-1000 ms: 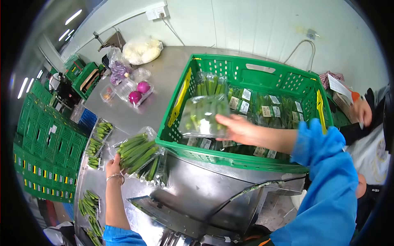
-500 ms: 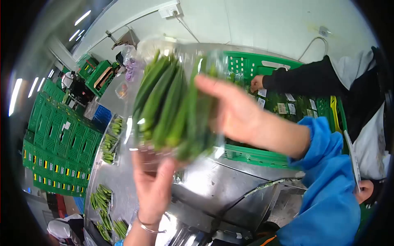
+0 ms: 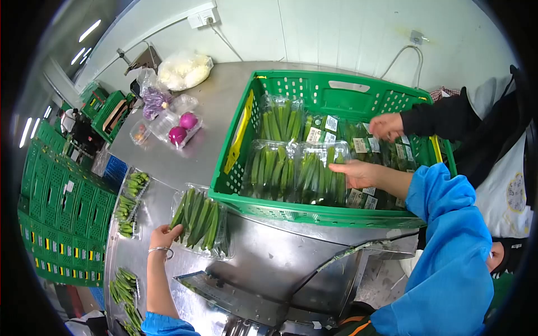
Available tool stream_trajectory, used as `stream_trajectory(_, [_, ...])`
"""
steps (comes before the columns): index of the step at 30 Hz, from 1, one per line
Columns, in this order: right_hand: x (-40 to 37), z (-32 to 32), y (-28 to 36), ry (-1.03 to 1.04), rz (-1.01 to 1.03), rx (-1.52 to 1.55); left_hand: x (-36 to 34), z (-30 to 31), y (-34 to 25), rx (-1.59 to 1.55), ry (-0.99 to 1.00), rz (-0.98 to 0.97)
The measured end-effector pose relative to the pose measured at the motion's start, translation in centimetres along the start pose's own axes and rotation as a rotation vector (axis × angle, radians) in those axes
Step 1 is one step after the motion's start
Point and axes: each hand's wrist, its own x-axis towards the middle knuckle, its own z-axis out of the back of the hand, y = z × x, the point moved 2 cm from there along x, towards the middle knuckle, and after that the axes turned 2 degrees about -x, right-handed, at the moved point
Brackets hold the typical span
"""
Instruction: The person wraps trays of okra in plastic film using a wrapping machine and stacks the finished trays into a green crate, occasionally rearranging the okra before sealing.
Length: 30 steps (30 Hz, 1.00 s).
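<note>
My left hand (image 3: 168, 234) pinches the left edge of a clear pack of okra (image 3: 199, 218), which lies on the metal table beside the crate's left corner. Inside the green crate (image 3: 314, 211), my right hand (image 3: 357, 173) has its fingers on the right end of another okra pack (image 3: 322, 173). More okra packs (image 3: 272, 171) sit left of it and behind it. Labelled packs (image 3: 361, 144) fill the crate's right side. A co-worker's hand (image 3: 386, 126) reaches over them from the right.
Red onions (image 3: 177, 134), a purple bag (image 3: 155, 102) and a white bag (image 3: 185, 71) lie at the back left. Loose okra trays (image 3: 130, 204) line the table's left edge. Stacked green crates (image 3: 64, 215) stand beyond. A machine (image 3: 235, 297) is in front.
The okra pack held up before the camera is no longer there. My left hand has moved down-left to a pack on the table, my right hand into the crate. The view has shifted.
</note>
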Motion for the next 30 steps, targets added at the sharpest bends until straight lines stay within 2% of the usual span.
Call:
stream_trajectory(1, [0.2, 0.6, 0.4, -0.004, 0.01, -0.001, -0.1, -0.1, -0.4, -0.003, -0.004, -0.009])
stream_trajectory(2, [0.4, 1.4, 0.4, -0.038, -0.3, -0.329, -0.5, -0.3, -0.6, -0.162, -0.033, -0.002])
stream_trajectory(4, [-2.6, -0.1, 2.6, -0.177, -0.564, -0.976, -0.4, -0.5, 0.8, -0.425, -0.064, 0.026])
stream_trajectory(5, [-4.5, -1.4, 4.0, -0.18, -0.555, -0.973, -0.5, 0.0, 1.6, -0.423, -0.069, 0.019])
stream_trajectory(7, [-7.2, -4.2, 6.8, -0.086, -0.003, -1.565, -1.0, 0.9, 2.7, -0.653, -0.235, -0.079])
stream_trajectory(8, [-8.9, -6.1, 7.8, -0.082, 0.316, -1.453, -2.4, 2.0, 2.4, -0.783, -0.22, -0.083])
stream_trajectory(9, [-11.3, -8.8, 8.3, -0.043, 0.496, -1.02, -5.0, 3.0, 0.5, -0.898, -0.27, -0.1])
stream_trajectory(10, [-14.2, -11.6, 9.5, 0.016, 0.434, -0.786, -5.8, 4.0, 0.6, -0.98, -0.299, -0.207])
stream_trajectory(11, [-15.3, -13.4, 9.5, 0.184, 0.456, -0.551, -6.6, 5.0, 0.7, -1.061, -0.325, -0.318])
stream_trajectory(12, [-15.8, -15.1, 9.6, 0.334, 0.51, -0.48, -8.8, 5.4, -2.4, -1.073, -0.323, -0.409])
stream_trajectory(13, [-15.2, -16.8, 9.2, 0.502, 0.678, -0.313, -11.7, 4.9, -6.6, -1.086, -0.321, -0.492])
stream_trajectory(15, [-13.6, -20.2, 11.2, 0.499, 0.67, -0.252, -15.3, 3.6, -11.8, -0.946, -0.261, -0.562])
stream_trajectory(17, [-11.6, -21.1, 14.3, 0.211, 0.848, -0.001, -18.1, 1.9, -16.2, -0.846, -0.161, -0.715])
stream_trajectory(18, [-10.3, -20.0, 16.0, 0.293, 0.934, 0.118, -18.2, 2.2, -16.8, -0.928, -0.027, -0.787])
stream_trajectory(19, [-10.2, -18.2, 17.3, -0.032, 1.043, 0.05, -18.2, 2.2, -17.1, -1.011, 0.115, -0.855])
stream_trajectory(20, [-10.2, -16.0, 18.3, -0.33, 0.99, -0.032, -16.9, 3.1, -16.2, -0.862, 0.12, -0.897])
stream_trajectory(21, [-9.9, -13.7, 19.2, -0.202, 1.033, 0.004, -15.5, 3.6, -14.7, -0.654, -0.074, -0.784])
stream_trajectory(22, [-8.8, -10.6, 20.2, -0.438, 1.075, -0.157, -13.2, 3.6, -12.6, -0.457, -0.18, -0.71])
stream_trajectory(23, [-8.1, -8.2, 21.2, -0.496, 1.158, -0.326, -10.3, 3.2, -10.0, -0.254, -0.281, -0.634])
stream_trajectory(25, [-4.8, -3.2, 21.5, -0.718, 0.966, -0.609, -3.4, 1.0, -2.6, 0.135, -0.256, -0.365])
stream_trajectory(26, [-3.8, -1.7, 21.4, -0.836, 0.895, -0.77, -0.5, -1.0, 0.5, 0.209, -0.234, -0.304])
stream_trajectory(27, [-3.0, -0.6, 20.7, -0.869, 0.857, -0.821, 1.3, -2.3, 2.4, 0.282, -0.214, -0.243])
stream_trajectory(28, [-1.0, 1.3, 19.9, -0.899, 0.829, -0.868, 1.6, -2.7, 2.2, 0.276, -0.223, -0.248])
stream_trajectory(29, [-0.4, 2.0, 19.0, -0.928, 0.79, -0.874, 1.6, -3.6, 2.1, 0.224, -0.144, -0.168])
stream_trajectory(30, [3.0, 5.2, 17.5, -0.849, 0.779, -0.724, 1.8, -4.4, 2.2, 0.17, -0.06, -0.085])
